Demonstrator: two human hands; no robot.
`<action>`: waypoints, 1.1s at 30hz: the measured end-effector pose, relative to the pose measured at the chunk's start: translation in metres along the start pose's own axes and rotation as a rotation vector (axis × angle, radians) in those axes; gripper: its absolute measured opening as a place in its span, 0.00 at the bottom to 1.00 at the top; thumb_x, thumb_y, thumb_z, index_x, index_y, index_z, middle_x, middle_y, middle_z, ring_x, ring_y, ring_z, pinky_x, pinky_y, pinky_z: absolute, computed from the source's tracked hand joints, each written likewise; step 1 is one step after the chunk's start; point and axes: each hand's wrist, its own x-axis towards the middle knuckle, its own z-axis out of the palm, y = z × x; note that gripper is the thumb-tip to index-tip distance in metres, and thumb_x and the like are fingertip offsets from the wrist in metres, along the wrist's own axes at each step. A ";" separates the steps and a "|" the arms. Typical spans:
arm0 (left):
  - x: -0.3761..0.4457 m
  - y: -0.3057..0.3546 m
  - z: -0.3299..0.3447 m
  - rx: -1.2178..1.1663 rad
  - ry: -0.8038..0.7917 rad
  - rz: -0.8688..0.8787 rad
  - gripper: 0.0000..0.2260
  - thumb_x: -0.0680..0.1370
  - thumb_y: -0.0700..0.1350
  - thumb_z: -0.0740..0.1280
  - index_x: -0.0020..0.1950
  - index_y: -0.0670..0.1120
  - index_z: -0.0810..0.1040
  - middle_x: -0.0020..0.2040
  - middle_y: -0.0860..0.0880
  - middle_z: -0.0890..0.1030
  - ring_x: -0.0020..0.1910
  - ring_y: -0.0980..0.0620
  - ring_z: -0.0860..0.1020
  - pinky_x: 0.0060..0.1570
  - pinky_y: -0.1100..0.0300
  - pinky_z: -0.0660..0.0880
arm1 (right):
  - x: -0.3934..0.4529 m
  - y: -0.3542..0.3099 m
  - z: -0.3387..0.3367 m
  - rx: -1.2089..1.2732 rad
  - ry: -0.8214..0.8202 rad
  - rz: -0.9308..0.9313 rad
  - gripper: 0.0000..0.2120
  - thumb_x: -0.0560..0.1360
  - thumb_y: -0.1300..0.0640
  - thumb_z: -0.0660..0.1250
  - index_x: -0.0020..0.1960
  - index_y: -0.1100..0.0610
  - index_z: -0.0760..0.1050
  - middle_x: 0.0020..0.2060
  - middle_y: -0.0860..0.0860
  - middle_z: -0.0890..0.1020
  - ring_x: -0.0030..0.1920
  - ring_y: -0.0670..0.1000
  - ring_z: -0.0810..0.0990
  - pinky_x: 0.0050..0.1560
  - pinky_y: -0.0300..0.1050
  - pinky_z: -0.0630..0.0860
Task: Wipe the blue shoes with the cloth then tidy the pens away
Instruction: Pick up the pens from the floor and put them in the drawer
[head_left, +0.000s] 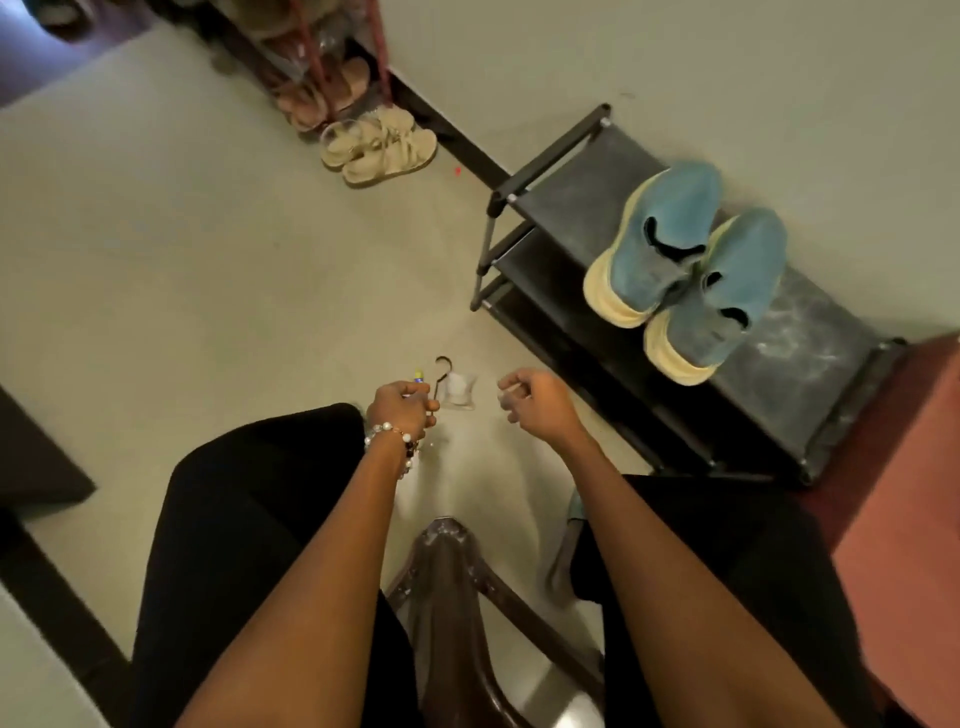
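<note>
The two blue shoes (691, 260) with cream soles stand side by side on top of a black shoe rack (566, 202) at the right. My left hand (402, 408), a pearl bracelet at its wrist, grips a pen (418, 375) whose yellow and blue tip pokes out past the knuckles. A dark hooked piece (442, 364) curves up beside it. A small clear cup (458, 391) sits on the floor between my hands. My right hand (537, 400) hovers to the cup's right with fingers loosely curled and nothing I can make out in them. A grey-teal cloth-like thing (571, 519) lies by my right leg.
I sit on a brown plastic chair (447, 587), my legs in black on either side. Beige sandals (379, 145) lie on the pale floor by a red-framed rack (332, 67) at the back. Dark furniture (36, 457) stands at the left and a reddish surface (904, 519) at the right.
</note>
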 end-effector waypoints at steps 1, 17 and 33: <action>0.016 -0.006 0.000 0.000 0.008 -0.038 0.07 0.80 0.38 0.59 0.53 0.40 0.76 0.35 0.47 0.79 0.23 0.56 0.74 0.21 0.67 0.66 | 0.016 0.009 0.014 -0.021 -0.031 0.030 0.06 0.74 0.61 0.68 0.50 0.58 0.79 0.39 0.57 0.83 0.40 0.56 0.82 0.48 0.51 0.80; 0.250 -0.119 0.027 -0.085 0.140 -0.227 0.07 0.79 0.31 0.59 0.48 0.39 0.75 0.34 0.43 0.77 0.27 0.52 0.74 0.19 0.70 0.68 | 0.255 0.113 0.188 -0.280 -0.036 0.378 0.28 0.73 0.48 0.70 0.66 0.61 0.66 0.63 0.59 0.70 0.63 0.60 0.71 0.56 0.51 0.72; 0.257 -0.127 0.036 0.045 0.041 -0.226 0.09 0.75 0.42 0.71 0.53 0.42 0.81 0.46 0.43 0.82 0.45 0.46 0.79 0.47 0.57 0.76 | 0.180 0.118 0.206 0.355 -0.018 0.252 0.12 0.71 0.60 0.73 0.53 0.56 0.77 0.40 0.50 0.79 0.41 0.49 0.78 0.45 0.46 0.79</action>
